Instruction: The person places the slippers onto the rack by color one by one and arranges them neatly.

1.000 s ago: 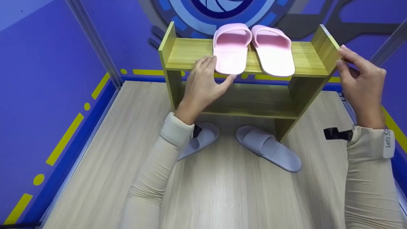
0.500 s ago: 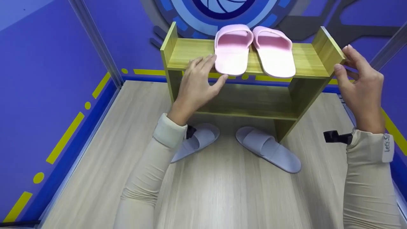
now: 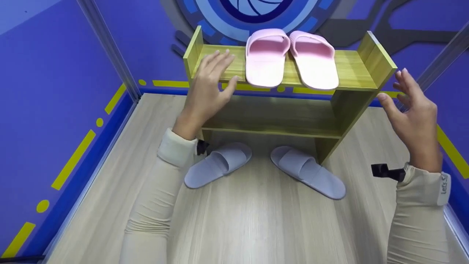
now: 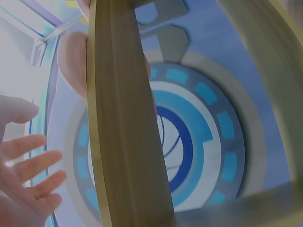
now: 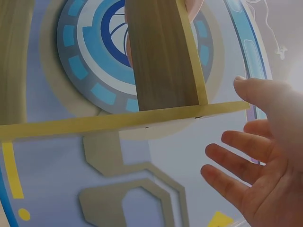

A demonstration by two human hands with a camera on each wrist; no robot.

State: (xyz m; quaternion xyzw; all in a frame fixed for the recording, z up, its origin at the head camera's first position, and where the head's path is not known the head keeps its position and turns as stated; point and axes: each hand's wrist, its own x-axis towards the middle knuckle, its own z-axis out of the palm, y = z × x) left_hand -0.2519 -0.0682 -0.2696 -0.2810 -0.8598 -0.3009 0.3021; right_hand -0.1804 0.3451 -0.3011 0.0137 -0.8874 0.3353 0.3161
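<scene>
Two pink slippers stand side by side on the top shelf of a small wooden shoe rack (image 3: 353, 68), their heels jutting past its front edge. My left hand (image 3: 207, 86), fingers spread, hovers before the top shelf, left of the left pink slipper (image 3: 265, 69) and apart from it. The right pink slipper (image 3: 318, 71) leans slightly against its neighbour at the toe. Beside the rack's right side panel hangs my right hand (image 3: 414, 113), fingers loosely extended and holding nothing. In the right wrist view a gap separates its fingers (image 5: 236, 165) from the panel (image 5: 118, 120).
On the wooden floor (image 3: 234, 223) lie a left grey slipper (image 3: 218, 165) and a right grey slipper (image 3: 309, 172), toes toward the rack. Blue walls (image 3: 55, 95) enclose the left, back and right. The rack has a lower shelf (image 3: 274, 115).
My left hand has drawn away leftward from the left pink slipper. The right hand has come off the side panel and dropped lower. Both pink slippers stay where they were.
</scene>
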